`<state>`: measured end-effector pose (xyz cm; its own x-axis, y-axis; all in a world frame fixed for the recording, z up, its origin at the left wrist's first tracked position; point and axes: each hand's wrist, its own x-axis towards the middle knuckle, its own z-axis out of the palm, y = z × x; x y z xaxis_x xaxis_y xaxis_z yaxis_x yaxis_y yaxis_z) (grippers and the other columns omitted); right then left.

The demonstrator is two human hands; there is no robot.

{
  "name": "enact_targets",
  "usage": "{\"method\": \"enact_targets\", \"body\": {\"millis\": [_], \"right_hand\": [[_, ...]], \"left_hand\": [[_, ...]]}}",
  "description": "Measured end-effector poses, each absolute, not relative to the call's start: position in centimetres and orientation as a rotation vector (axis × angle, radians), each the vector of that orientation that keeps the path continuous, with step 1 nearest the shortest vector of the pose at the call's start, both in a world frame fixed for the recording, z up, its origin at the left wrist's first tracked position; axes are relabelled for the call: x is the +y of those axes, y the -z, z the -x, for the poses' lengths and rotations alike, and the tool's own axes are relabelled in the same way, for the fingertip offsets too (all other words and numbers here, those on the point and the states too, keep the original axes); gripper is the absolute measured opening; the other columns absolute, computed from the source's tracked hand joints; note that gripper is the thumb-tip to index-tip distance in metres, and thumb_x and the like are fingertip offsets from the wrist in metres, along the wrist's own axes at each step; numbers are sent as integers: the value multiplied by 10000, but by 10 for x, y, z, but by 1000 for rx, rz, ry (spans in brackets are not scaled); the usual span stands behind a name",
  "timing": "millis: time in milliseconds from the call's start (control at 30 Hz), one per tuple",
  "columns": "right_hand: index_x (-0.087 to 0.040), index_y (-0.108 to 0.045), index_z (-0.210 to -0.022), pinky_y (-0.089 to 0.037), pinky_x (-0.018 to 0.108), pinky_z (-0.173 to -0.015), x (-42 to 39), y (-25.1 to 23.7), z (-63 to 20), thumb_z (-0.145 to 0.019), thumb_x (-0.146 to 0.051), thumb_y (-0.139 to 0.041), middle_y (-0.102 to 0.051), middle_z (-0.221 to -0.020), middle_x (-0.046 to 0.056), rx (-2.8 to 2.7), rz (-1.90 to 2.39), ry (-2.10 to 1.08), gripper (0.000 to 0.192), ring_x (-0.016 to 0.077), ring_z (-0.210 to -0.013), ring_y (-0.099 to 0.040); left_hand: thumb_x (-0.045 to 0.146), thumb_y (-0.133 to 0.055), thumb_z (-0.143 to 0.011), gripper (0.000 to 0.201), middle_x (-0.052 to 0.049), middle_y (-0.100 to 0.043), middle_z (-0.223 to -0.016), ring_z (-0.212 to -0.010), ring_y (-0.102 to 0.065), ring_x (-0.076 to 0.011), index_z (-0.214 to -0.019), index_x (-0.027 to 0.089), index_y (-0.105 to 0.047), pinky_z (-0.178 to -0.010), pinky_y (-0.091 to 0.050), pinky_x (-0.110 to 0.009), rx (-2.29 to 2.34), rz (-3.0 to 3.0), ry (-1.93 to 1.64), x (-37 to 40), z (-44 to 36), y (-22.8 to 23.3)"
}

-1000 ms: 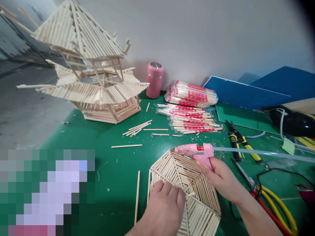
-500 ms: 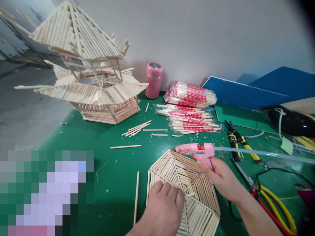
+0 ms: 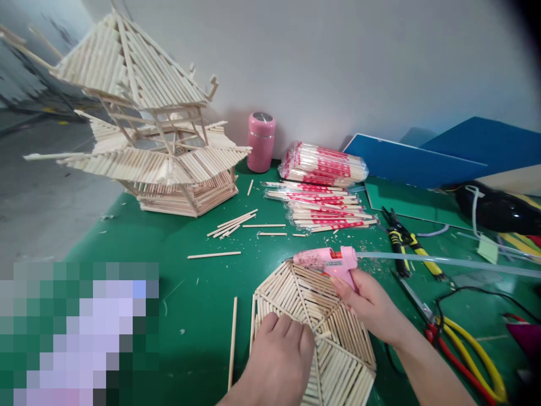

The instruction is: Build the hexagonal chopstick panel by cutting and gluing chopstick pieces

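Observation:
My right hand [image 3: 359, 301] is wrapped around a pink hot glue gun [image 3: 332, 260], which points left with a clear glue stick [image 3: 406, 257] trailing from its back. The nozzle is at the top corner of a many-sided panel of wooden sticks [image 3: 342, 369], lying flat on the green table. My left hand [image 3: 281, 349] rests on the panel's left half with its fingers curled under. Its fingertips are hidden, so I cannot see whether they pinch anything. Just left of the panel lies a loose stick [image 3: 233, 338].
A tiered pavilion model of sticks [image 3: 169, 163] stands back left, near a pink flask [image 3: 261, 144]. Wrapped chopsticks [image 3: 323, 163] lie behind several cut sticks [image 3: 232, 224]. On the right are pliers [image 3: 406, 242], red-and-yellow-handled scissors [image 3: 460, 349] and a black cable [image 3: 477, 290].
The glue gun has moved slightly left along the panel's upper edge, bringing its nozzle to the top corner. My left hand stays put on the panel. The whole view has shifted a little.

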<state>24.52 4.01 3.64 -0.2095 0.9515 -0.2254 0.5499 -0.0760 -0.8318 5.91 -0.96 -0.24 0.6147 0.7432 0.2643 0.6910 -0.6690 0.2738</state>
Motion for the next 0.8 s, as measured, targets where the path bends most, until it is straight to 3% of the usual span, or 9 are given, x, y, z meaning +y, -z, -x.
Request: {"method": "enact_targets", "body": {"millis": [133,233,367,600,800], "right_hand": [[-155,-543,-809,-320,217,-452,33,-40,-254,-842,-438,-407,-398,-539,-43,-1492,1595,-1467,316,88,-480,-376],[-146,-549,-880,-326,228,-461,26,-49,-266,-815,-435,-457,-415,-526,-41,-1304,1579,-1459,310,97,-492,-379],[-159,-512,-986,-309,219,-423,25,-64,-291,-747,-398,-566,-469,-559,-36,-1253,1692,-1257,342,102,-480,-389],[-165,-573,-813,-383,218,-471,48,-59,-336,-683,-440,-596,-550,-624,-7,-1276,1909,-721,306,129,-547,-500],[-144,-612,-871,-407,224,-469,57,-28,-341,-677,-488,-572,-611,-674,25,-1295,1989,-650,397,156,-579,-551]], "left_hand": [[97,-478,-683,97,-24,-560,-639,-556,-458,-170,-749,154,-521,-514,-324,-310,1218,-2667,-517,-10,-58,-1],[93,-458,-707,103,-22,-559,-647,-567,-459,-172,-751,159,-524,-530,-325,-313,1230,-2655,-490,-10,-58,0],[55,-435,-703,142,-18,-557,-652,-567,-452,-168,-731,165,-521,-539,-311,-308,1244,-2646,-449,-10,-59,1],[36,-395,-736,189,-28,-560,-686,-596,-456,-182,-748,171,-527,-553,-303,-319,1236,-2635,-405,-11,-59,0],[49,-402,-745,177,-24,-559,-662,-584,-460,-184,-722,174,-526,-548,-303,-319,1249,-2629,-376,-10,-59,0]]}}
